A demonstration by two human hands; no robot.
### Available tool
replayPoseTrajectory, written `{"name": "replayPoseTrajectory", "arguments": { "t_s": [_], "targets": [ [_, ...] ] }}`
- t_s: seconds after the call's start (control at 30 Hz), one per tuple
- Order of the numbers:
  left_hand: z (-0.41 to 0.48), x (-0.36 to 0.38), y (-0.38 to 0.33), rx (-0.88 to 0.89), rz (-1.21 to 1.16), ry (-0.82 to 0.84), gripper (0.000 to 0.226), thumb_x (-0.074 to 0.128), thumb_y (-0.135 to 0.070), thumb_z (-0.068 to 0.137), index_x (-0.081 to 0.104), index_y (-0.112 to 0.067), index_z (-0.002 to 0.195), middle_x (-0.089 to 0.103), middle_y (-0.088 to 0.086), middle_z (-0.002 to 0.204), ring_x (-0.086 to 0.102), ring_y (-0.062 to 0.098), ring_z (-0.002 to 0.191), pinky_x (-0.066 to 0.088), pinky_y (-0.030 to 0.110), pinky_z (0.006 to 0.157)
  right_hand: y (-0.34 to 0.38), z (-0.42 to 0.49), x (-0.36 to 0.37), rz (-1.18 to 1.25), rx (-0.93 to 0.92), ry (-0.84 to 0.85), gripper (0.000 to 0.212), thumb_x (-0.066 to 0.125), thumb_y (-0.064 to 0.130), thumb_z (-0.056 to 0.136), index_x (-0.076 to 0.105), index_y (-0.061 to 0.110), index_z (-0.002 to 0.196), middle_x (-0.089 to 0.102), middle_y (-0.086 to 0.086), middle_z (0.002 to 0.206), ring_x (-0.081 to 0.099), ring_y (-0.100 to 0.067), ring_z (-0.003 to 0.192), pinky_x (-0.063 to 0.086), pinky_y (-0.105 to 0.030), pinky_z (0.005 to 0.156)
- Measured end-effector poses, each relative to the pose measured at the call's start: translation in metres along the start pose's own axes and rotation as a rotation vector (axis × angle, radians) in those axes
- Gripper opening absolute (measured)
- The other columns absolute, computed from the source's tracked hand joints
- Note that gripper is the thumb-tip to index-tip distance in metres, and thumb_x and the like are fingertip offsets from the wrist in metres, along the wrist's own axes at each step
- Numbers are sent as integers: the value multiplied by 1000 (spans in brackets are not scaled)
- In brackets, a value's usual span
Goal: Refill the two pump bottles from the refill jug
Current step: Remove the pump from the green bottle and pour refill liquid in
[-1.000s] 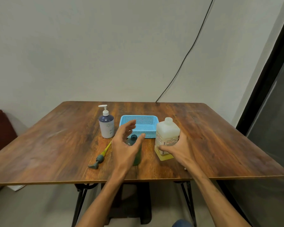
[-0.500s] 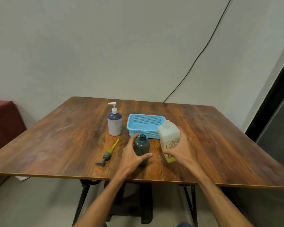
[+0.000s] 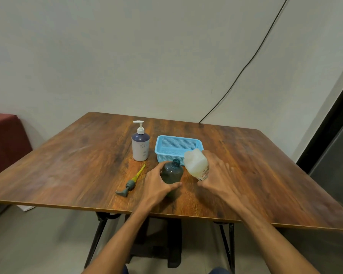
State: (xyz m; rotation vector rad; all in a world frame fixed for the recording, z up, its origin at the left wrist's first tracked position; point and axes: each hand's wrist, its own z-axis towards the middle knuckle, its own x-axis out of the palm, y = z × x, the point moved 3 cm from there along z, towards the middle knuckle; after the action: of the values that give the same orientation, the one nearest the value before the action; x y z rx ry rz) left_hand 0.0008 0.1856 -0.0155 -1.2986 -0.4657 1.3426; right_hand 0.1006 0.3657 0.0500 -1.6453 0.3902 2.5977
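On wooden table (image 3: 67, 165): blue basket (image 3: 166, 157) near centre. At five o'clock from it, refill jug (image 3: 195, 163), tipped with neck toward ten o'clock, gripped in curled fingers of right hand (image 3: 216, 173). At nine o'clock from basket, upright white pump bottle (image 3: 140, 147). At eight o'clock from jug, uncapped dark bottle (image 3: 172, 173), standing, clasped by left hand (image 3: 156, 186). At nine o'clock from that, loose pump head (image 3: 130, 183) lying flat.

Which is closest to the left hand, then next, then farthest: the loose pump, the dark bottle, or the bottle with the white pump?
1. dark bottle: right in the left hand, which grips it.
2. loose pump: lying on the table just to that hand's left.
3. white-pump bottle: standing farther back on the table, to the left.
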Motion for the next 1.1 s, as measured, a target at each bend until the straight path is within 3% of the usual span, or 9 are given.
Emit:
{"name": "replayPoseTrajectory", "arguments": {
  "t_s": [0.1, 0.3, 0.6, 0.87, 1.1],
  "targets": [
    [-1, -4, -2, 14, 39, 4, 84, 91, -41, 63, 52, -26, 137, 61, -8, 131, 57, 8, 116, 51, 28, 98, 5, 1, -4, -74, -24, 15, 96, 85, 36, 66, 36, 24, 147, 55, 0, 140, 62, -23, 109, 48, -29, 73],
    [-3, -12, -10, 50, 79, -8, 82, 91, -36, 63, 54, -24, 136, 64, -6, 127, 58, 6, 110, 47, 14, 87, 11, 1, -10, -203, -57, 32, 94, 84, 35, 68, 35, 22, 146, 53, -1, 142, 64, -25, 109, 55, -34, 73],
    [-3, -15, -16, 65, 117, -18, 84, 91, -35, 62, 55, -23, 136, 65, -4, 126, 59, 8, 109, 53, 27, 95, 10, 4, -14, -286, -95, 45, 91, 85, 30, 67, 38, 19, 144, 55, -4, 137, 62, -25, 109, 54, -32, 69],
    [-4, -15, -17, 56, 144, -1, 85, 90, -34, 63, 53, -22, 139, 64, -3, 128, 57, 8, 110, 50, 24, 95, 7, 4, -14, -332, -100, 45, 94, 88, 30, 62, 41, 16, 142, 59, -10, 133, 63, -28, 106, 58, -37, 73],
    [-7, -14, -18, 46, 165, -6, 85, 90, -31, 64, 52, -22, 140, 63, -3, 129, 51, 3, 107, 39, 14, 88, 7, 4, -14, -378, -102, 58, 96, 91, 30, 58, 43, 16, 140, 60, -10, 131, 63, -29, 104, 57, -37, 73]
  ]
}}
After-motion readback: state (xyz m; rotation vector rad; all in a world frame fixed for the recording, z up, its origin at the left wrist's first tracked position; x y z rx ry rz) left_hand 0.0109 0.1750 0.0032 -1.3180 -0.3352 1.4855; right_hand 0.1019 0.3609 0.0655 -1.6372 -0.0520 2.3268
